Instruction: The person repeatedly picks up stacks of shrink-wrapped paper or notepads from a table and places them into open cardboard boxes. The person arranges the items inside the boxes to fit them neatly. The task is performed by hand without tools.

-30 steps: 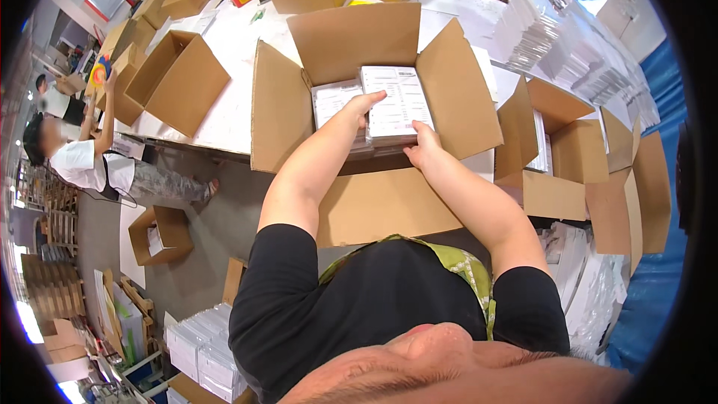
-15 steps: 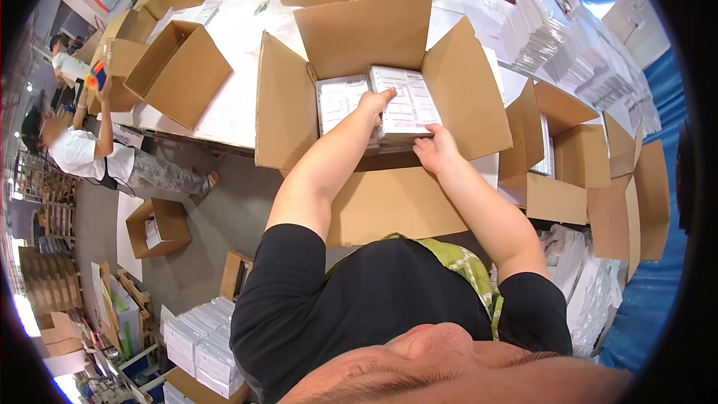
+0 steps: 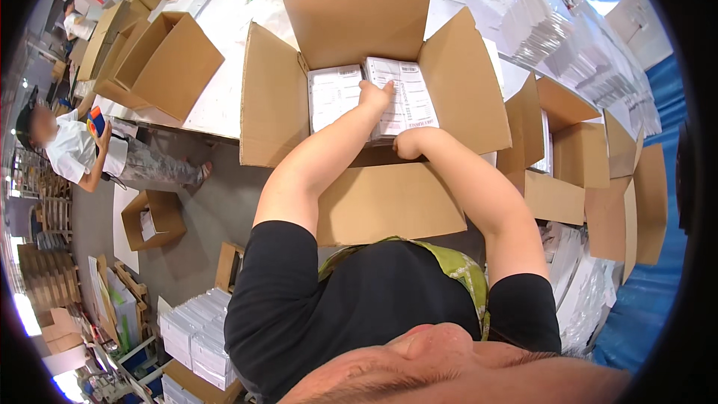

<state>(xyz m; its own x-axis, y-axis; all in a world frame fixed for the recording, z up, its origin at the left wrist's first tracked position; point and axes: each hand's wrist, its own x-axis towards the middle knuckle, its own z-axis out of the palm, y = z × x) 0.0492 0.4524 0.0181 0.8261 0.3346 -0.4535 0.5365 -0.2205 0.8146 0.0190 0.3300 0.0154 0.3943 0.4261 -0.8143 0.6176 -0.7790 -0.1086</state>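
An open cardboard carton [image 3: 359, 22] stands on the table in front of me, all its flaps folded out. Inside lie two side-by-side stacks of white printed packs: a left stack [image 3: 329, 90] and a right stack [image 3: 410, 97]. My left hand [image 3: 376, 97] grips the inner edge of the right stack, thumb on top and the other fingers down in the gap between the stacks. At the near edge of that same stack is my right hand [image 3: 413, 142], its fingers curled downward. Their tips are hidden, so what they hold does not show.
Another open carton [image 3: 168, 63] stands left on the white table [image 3: 217, 82], and more open cartons [image 3: 568, 150] are at the right. White stacks [image 3: 591, 60] rise at the back right. A person [image 3: 82, 146] with a handheld device stands left. White packs [image 3: 198, 337] are piled lower left.
My right hand has moved left along the near edge of the right stack, and its fingers have curled down. The person at left has lowered the handheld device.
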